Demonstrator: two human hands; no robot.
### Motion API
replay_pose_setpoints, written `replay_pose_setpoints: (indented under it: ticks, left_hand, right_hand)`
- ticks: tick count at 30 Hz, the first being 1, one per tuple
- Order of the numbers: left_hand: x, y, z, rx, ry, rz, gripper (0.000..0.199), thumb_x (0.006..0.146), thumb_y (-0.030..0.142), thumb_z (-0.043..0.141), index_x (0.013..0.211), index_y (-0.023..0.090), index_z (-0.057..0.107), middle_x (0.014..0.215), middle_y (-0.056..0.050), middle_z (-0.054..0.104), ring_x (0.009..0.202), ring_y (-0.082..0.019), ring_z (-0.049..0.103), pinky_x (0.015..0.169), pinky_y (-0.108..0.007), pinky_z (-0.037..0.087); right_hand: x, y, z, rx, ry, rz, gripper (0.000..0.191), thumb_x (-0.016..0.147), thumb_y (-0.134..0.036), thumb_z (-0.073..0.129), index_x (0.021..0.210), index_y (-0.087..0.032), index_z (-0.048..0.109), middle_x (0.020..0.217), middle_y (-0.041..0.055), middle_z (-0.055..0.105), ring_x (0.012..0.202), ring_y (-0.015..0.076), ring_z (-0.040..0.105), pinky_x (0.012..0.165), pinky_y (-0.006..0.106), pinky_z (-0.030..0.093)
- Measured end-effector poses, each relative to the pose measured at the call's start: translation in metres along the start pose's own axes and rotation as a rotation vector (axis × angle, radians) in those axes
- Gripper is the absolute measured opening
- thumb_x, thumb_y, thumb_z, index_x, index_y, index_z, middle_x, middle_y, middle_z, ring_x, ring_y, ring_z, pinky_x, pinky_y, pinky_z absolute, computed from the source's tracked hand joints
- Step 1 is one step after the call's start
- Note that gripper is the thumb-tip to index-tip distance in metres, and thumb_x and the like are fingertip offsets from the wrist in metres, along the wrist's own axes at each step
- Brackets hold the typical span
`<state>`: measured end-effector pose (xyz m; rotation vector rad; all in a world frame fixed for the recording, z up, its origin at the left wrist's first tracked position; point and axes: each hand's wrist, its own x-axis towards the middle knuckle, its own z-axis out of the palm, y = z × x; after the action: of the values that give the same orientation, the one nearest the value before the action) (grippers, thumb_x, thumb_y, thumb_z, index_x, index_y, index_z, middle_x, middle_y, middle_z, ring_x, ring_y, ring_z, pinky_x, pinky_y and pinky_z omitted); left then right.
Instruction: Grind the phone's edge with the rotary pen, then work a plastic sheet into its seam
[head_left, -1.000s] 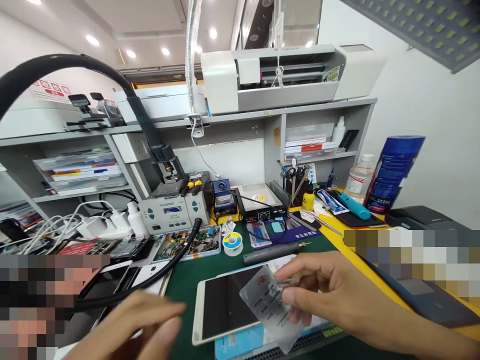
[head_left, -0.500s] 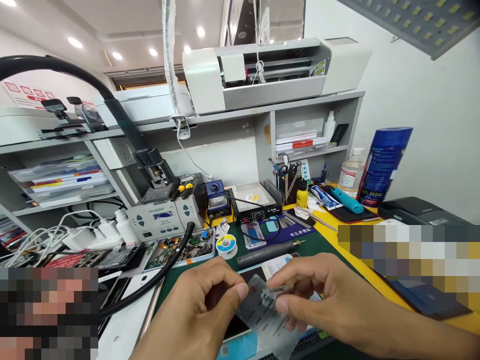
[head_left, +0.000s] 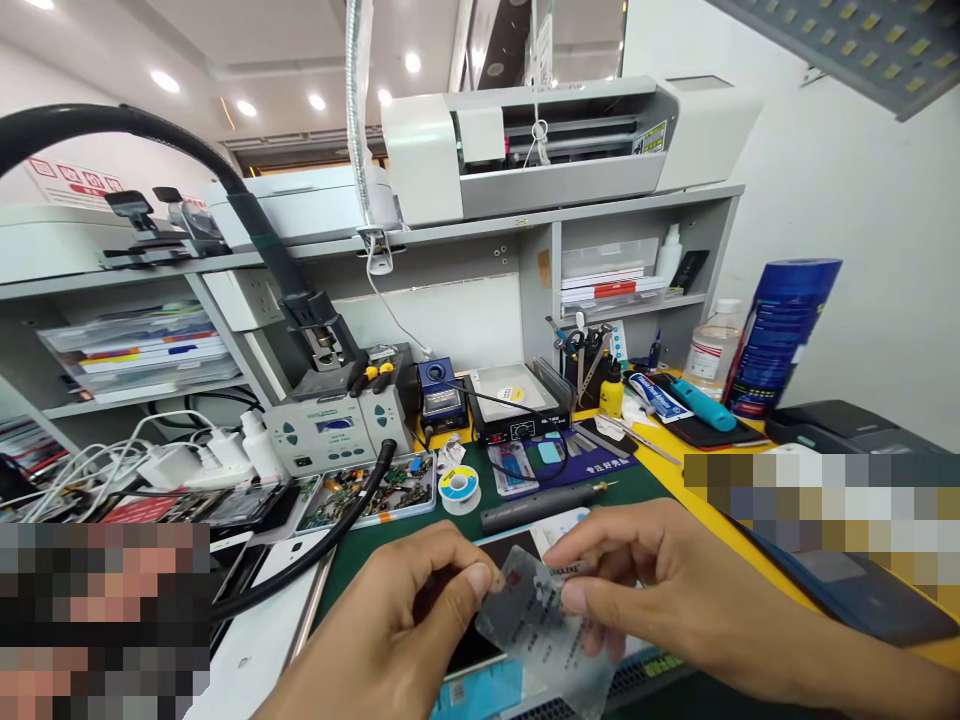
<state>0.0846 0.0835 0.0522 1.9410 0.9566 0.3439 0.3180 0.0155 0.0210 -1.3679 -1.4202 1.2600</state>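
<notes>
One thin, translucent grey film (head_left: 547,635) hangs tilted before us, printed with rows of small dark characters and a reddish mark near its upper left corner, its surface wrinkled and catching light. We pinch its upper part between the thumb and fingers of our right hand (head_left: 637,575); our left hand (head_left: 416,590) has thumb and forefinger pressed together at its left edge, though we cannot tell whether they grip it. Behind the film lies a dark-screened tablet (head_left: 471,655), partly over a blue sheet (head_left: 491,690). Farther back, we see a grey pen-shaped tool (head_left: 532,508) and a spool (head_left: 460,488).
</notes>
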Motion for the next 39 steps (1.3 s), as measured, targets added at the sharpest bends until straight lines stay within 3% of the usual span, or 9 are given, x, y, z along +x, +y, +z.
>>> replay_pose_setpoints:
  ticks: [4,11,16,27,30,32,35,39]
  left_hand:
    - [0.004,0.003,0.003,0.001,0.029,-0.049,0.043,0.085,0.062,0.052,0.079,0.021,0.061,0.068,0.003,0.045,0.063,-0.015,0.038,0.056,-0.028,0.027]
    - [0.017,-0.006,0.015,0.016,0.175,-0.069,0.017,0.068,0.037,0.059,0.065,0.020,0.064,0.057,0.005,0.047,0.053,-0.011,0.036,0.049,-0.025,0.025]
    - [0.023,-0.003,0.016,-0.124,0.138,-0.191,0.017,0.061,0.037,0.060,0.064,0.020,0.062,0.051,0.007,0.043,0.046,-0.009,0.037,0.045,-0.023,0.020]
    - [0.022,-0.005,0.014,-0.261,0.152,-0.114,0.014,0.061,0.031,0.065,0.061,0.017,0.068,0.050,0.007,0.046,0.050,-0.008,0.033,0.050,-0.023,0.023]
    - [0.022,-0.007,0.009,-0.288,0.094,-0.123,0.017,0.062,0.033,0.065,0.063,0.017,0.071,0.046,0.009,0.042,0.039,-0.005,0.024,0.045,-0.025,0.019]
    - [0.020,-0.006,0.006,-0.307,0.066,-0.141,0.020,0.066,0.034,0.063,0.066,0.017,0.072,0.051,0.009,0.048,0.037,-0.003,0.021,0.043,-0.025,0.013]
    - [0.017,-0.002,0.005,-0.306,0.072,-0.143,0.021,0.068,0.035,0.062,0.068,0.017,0.073,0.055,0.008,0.049,0.041,-0.004,0.023,0.045,-0.026,0.013]
    - [0.014,0.004,0.010,-0.238,0.138,-0.108,0.018,0.066,0.033,0.064,0.067,0.015,0.069,0.056,0.006,0.047,0.055,-0.008,0.032,0.054,-0.025,0.022]
  right_hand:
    - [0.000,0.001,0.000,-0.012,0.005,-0.005,0.037,0.087,-0.049,0.077,0.105,-0.015,0.074,0.070,0.0036,0.077,0.062,0.0149,0.072,0.060,0.021,0.058]
    - [0.000,0.004,0.002,-0.065,0.038,-0.030,0.029,0.089,-0.042,0.076,0.102,-0.017,0.077,0.071,0.0025,0.075,0.062,0.0140,0.072,0.058,0.019,0.056]
    - [0.001,0.004,0.002,-0.031,0.026,-0.038,0.027,0.089,-0.040,0.076,0.101,-0.016,0.077,0.070,0.0013,0.074,0.061,0.0124,0.071,0.057,0.017,0.054]
    - [-0.001,0.004,0.001,0.007,0.017,-0.029,0.031,0.088,-0.043,0.077,0.103,-0.016,0.075,0.071,0.0026,0.076,0.062,0.0137,0.072,0.058,0.019,0.057]
    - [-0.001,0.003,0.001,0.014,0.018,-0.020,0.029,0.089,-0.041,0.076,0.103,-0.015,0.075,0.071,0.0027,0.076,0.061,0.0134,0.071,0.059,0.020,0.057]
    - [-0.001,0.002,0.001,0.009,0.018,-0.019,0.029,0.088,-0.041,0.077,0.102,-0.015,0.075,0.070,0.0027,0.076,0.060,0.0136,0.071,0.058,0.020,0.057]
    - [-0.001,0.000,0.001,0.005,0.017,-0.020,0.029,0.088,-0.041,0.076,0.101,-0.014,0.075,0.069,0.0030,0.076,0.060,0.0140,0.071,0.058,0.021,0.057]
    - [-0.001,-0.001,0.001,-0.004,0.013,-0.025,0.029,0.088,-0.040,0.076,0.101,-0.015,0.074,0.069,0.0019,0.075,0.060,0.0141,0.072,0.057,0.020,0.057]
